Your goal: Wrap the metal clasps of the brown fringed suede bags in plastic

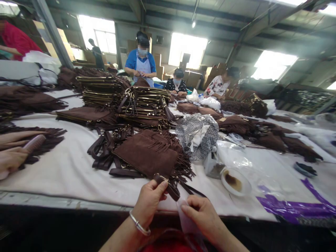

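My left hand (149, 197), with a bracelet on its wrist, pinches a dark brown wrist strap (173, 191) near its gold-coloured metal ring. The strap's looped end points toward my right hand (203, 213), whose thumb and fingers are closed on a thin, whitish see-through plastic piece (186, 220). That plastic hangs over the table's front edge, close to or touching the strap loop; I cannot tell which. Just beyond my hands lies a brown fringed suede bag (147, 152), with more dark straps (102, 150) to its left.
Stacked brown bags (144, 101) rise behind. A grey speckled bundle (198, 134), a metal box (213, 164), a white bowl (236, 182) with brown residue and purple plastic (294, 206) lie to the right. At left, a co-worker's hand (13, 159) holds a brush (35, 142). Other people work opposite.
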